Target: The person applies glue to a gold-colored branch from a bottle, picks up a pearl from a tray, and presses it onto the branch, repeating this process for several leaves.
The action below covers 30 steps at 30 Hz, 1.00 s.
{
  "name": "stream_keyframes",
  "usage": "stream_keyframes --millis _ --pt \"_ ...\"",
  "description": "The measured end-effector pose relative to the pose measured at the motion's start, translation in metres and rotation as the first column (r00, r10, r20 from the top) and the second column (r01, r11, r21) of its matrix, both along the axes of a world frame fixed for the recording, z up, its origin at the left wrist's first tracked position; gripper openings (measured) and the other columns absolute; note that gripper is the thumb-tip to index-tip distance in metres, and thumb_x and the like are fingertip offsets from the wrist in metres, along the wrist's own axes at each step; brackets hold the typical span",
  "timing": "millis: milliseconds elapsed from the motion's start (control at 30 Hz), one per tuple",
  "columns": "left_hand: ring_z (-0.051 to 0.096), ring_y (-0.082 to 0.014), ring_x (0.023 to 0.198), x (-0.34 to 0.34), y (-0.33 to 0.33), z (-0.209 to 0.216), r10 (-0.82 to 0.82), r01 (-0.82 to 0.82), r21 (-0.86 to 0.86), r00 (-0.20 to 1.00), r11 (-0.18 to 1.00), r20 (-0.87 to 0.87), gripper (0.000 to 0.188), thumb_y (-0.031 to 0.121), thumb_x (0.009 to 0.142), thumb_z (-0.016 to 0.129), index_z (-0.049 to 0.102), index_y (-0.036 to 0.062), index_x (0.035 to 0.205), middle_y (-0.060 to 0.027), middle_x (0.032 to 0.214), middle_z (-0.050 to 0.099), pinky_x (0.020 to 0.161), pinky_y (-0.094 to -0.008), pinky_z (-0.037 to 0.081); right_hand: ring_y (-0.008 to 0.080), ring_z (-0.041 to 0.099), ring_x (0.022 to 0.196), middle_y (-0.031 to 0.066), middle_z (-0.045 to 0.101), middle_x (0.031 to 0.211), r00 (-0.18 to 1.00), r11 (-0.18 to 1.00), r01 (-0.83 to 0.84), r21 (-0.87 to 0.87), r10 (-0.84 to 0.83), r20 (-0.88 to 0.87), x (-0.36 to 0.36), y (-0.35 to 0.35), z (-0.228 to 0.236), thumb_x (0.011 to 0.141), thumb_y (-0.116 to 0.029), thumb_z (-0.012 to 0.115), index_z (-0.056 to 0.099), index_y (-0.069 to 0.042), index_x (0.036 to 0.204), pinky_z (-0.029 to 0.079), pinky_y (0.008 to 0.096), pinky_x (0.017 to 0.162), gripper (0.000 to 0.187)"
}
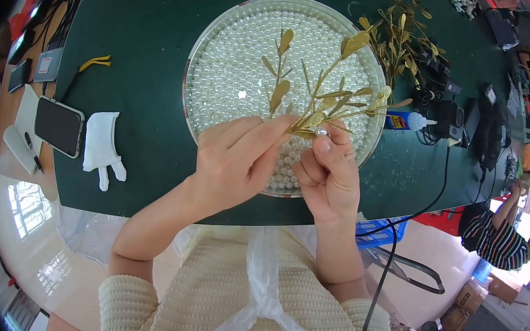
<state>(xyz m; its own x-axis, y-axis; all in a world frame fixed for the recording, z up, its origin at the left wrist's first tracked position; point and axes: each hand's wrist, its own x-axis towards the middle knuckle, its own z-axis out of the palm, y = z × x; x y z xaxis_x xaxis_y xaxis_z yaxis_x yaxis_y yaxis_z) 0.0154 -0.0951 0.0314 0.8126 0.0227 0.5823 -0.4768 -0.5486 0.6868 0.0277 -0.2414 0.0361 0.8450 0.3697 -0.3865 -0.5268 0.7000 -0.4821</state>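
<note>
A gold branch [316,96] with thin stems and small leaves is pinched at its lower end by the closed fingers of my left hand [237,152]. My right hand [330,177] is closed as well, its thumb and forefinger gripping a single white pearl bead [322,131] against a stem of the branch. Both hands are over the near part of a round tray [195,44] full of loose white pearl beads [246,51]. The fingertips of the left hand partly hide the stems where they meet.
More gold branches [403,40] are heaped right of the tray, near a blue glue bottle [406,121] with a white nozzle. A phone [59,126], a white cloth piece [101,142] and yellow-handled tweezers [95,63] lie left. A black cable [388,273] crosses at right. Another person [501,237] is beyond.
</note>
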Motion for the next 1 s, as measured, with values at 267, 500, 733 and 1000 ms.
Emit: stream_keyframes --millis 267,500,733,1000 --pt "0.046 -0.0169 0.044 -0.001 -0.003 0.006 -0.014 0.014 0.006 0.999 1.0 -0.042 0.022 -0.005 0.07 0.058 0.06 -0.0008 0.092 -0.0071 0.056 0.049 0.04 -0.0258 0.035 0.0005 0.027 0.044 -0.0077 0.038 0.053 0.988 0.988 0.129 -0.086 -0.121 0.098 -0.006 0.007 0.006 0.074 0.002 0.062 0.056 -0.006 0.091 0.021 0.0169 0.04 0.019" --pt "0.047 -0.0146 0.045 0.0 -0.003 0.002 -0.015 0.015 0.004 0.999 1.0 -0.042 0.018 -0.005 0.073 0.055 0.059 -0.0034 0.091 -0.0083 0.059 0.052 0.043 -0.0225 0.036 -0.0031 0.026 0.048 -0.0101 0.036 0.056 0.939 0.947 0.237 -0.218 -0.166 0.302 -0.007 0.016 0.001 0.069 0.002 0.068 0.057 0.0 0.088 0.02 0.0119 0.044 0.022" --pt "0.046 -0.0125 0.046 -0.002 -0.004 0.001 0.027 -0.026 0.016 0.998 1.0 -0.051 0.016 -0.004 0.075 0.054 0.059 -0.0041 0.09 -0.0078 0.06 0.052 0.042 -0.0218 0.035 -0.0036 0.026 0.048 -0.0102 0.036 0.055 0.918 0.937 0.265 -0.226 -0.174 0.356 -0.006 0.016 -0.004 0.071 0.001 0.068 0.057 0.0 0.089 0.018 0.0116 0.043 0.022" --pt "0.046 -0.0129 0.046 -0.002 -0.002 0.001 0.024 -0.023 0.021 0.998 1.0 -0.052 0.017 -0.004 0.074 0.055 0.059 -0.0035 0.09 -0.0076 0.06 0.053 0.042 -0.0218 0.035 -0.0037 0.026 0.048 -0.01 0.036 0.056 0.924 0.947 0.244 -0.209 -0.162 0.345 -0.006 0.016 -0.005 0.071 0.001 0.067 0.057 0.0 0.09 0.018 0.0116 0.043 0.022"
